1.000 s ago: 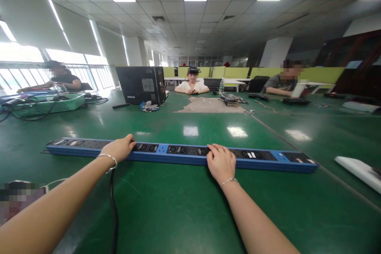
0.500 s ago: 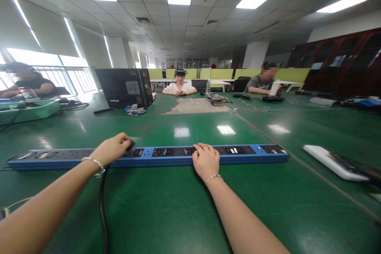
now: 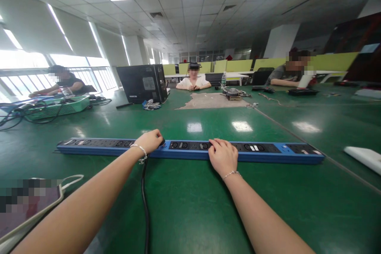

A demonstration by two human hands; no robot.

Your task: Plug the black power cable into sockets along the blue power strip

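Observation:
A long blue power strip (image 3: 190,154) with black sockets lies across the green table. My left hand (image 3: 149,141) is closed on a black plug (image 3: 162,141) over the strip, left of its middle; most of the plug is hidden by the fingers. From that hand a thick black cable (image 3: 145,202) runs down toward the near edge of the view. Right of the strip's middle, my right hand (image 3: 224,156) rests on the strip, fingers bent over its top and front edge. Whether the plug sits in a socket cannot be made out.
A black computer case (image 3: 139,83) and gloves (image 3: 151,105) stand beyond the strip. At left are a green basket (image 3: 71,107) with cables and a phone-like device (image 3: 32,206). A white object (image 3: 363,158) lies at right. Several people sit around the table.
The view has turned left, so the scene sits further right. My left hand has moved along the strip toward my right hand with the plug. My right hand stays on the strip.

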